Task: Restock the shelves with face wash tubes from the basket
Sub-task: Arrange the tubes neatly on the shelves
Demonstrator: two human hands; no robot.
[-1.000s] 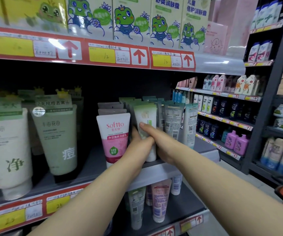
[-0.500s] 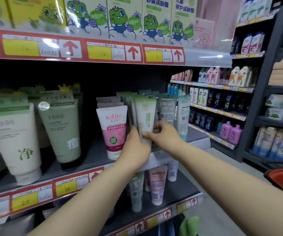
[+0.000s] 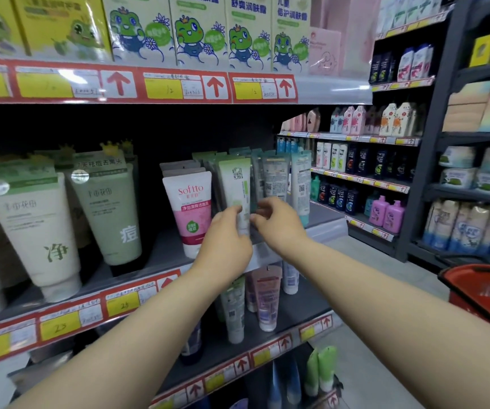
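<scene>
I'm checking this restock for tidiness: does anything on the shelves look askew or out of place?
Mostly tidy. The tubes to the right of the white-and-green tube at the hands show barcodes and small print rather than fronts, unlike the pink Softto tube beside it. Nothing looks spilled or damaged.

The lower part of the green-and-white tube point(image 3: 236, 187) is covered by the left hand point(image 3: 223, 240), so its cap cannot be seen, and whether it is gripped or merely touched cannot be told. The tubes behind it, toward 1 o'clock, are hidden in part by the right hand point(image 3: 279, 222). The basket point(image 3: 479, 293), at 4 o'clock, is cut off by the right edge. The handwriting on the price tags point(image 3: 123, 304) is blurred.
</scene>
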